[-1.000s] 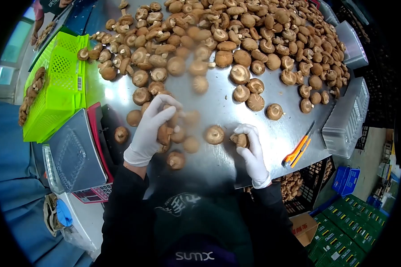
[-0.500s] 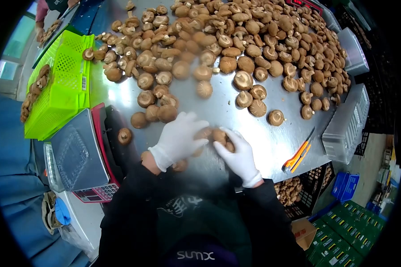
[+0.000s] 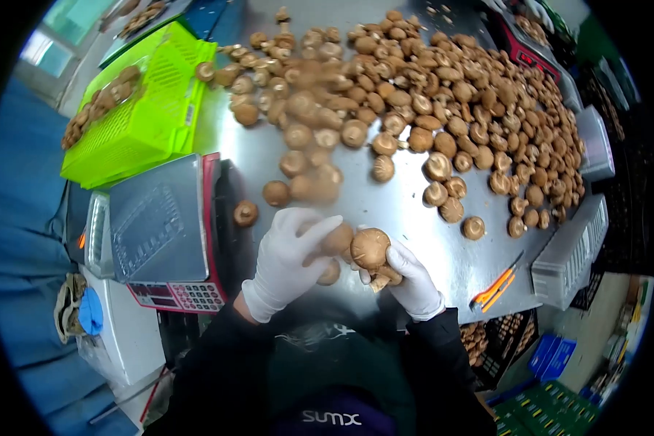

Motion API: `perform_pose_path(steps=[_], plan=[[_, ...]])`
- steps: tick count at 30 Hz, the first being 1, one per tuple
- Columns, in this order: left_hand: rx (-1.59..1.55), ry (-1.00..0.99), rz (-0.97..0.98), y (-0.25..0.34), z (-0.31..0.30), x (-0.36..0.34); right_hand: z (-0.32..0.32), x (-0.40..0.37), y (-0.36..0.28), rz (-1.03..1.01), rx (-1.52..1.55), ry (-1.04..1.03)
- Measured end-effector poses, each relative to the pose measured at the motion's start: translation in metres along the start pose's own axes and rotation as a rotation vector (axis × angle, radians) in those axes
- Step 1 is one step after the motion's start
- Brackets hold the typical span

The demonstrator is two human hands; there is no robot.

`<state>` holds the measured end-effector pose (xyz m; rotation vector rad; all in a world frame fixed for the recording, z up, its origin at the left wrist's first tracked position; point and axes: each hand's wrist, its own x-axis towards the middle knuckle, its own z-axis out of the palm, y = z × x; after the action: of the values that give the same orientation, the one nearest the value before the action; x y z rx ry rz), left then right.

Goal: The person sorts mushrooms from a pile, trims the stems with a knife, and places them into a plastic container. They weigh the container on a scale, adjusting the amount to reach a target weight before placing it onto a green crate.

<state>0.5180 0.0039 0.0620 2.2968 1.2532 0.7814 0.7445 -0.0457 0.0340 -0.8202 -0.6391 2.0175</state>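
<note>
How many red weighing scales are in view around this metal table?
2: one red keypad scale left of the white-gloved left hand; another, smaller-looking red scale beyond the brown mushroom pile, upper right. More may be hidden or cut off.

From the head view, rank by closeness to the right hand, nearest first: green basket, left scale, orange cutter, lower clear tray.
From the right hand:
1. Orange cutter, just right of it.
2. Lower clear tray, farther right.
3. Left scale, across to the left.
4. Green basket, far upper left.
</note>
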Motion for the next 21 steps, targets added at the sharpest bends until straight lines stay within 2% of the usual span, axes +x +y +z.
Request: perform_pose_path(steps=[5,8,9,14,16,19,21], plan=[[0.254,0.184,0.033,-0.013,-0.029,-0.018,0.029,0.032,0.003,0.022,-0.025,0.028],[0.27,0.209,-0.044,-0.022,-0.057,-0.031,0.064,0.057,0.002,-0.027,-0.213,0.037],[0.324,0.273,-0.013,-0.029,-0.065,-0.035,0.08,0.066,-0.003,0.01,-0.225,0.021],[0.503,0.329,-0.214,-0.059,-0.135,-0.068,0.155,0.135,-0.003,-0.052,-0.605,-0.166],[0.616,0.361,-0.263,-0.076,-0.161,-0.078,0.186,0.168,0.014,-0.119,-0.592,-0.233],[0.716,0.359,-0.327,-0.111,-0.188,-0.096,0.218,0.21,0.036,-0.106,-0.785,-0.248],[0.755,0.297,-0.371,-0.134,-0.197,-0.104,0.233,0.229,0.047,-0.312,-1.181,-0.239]])
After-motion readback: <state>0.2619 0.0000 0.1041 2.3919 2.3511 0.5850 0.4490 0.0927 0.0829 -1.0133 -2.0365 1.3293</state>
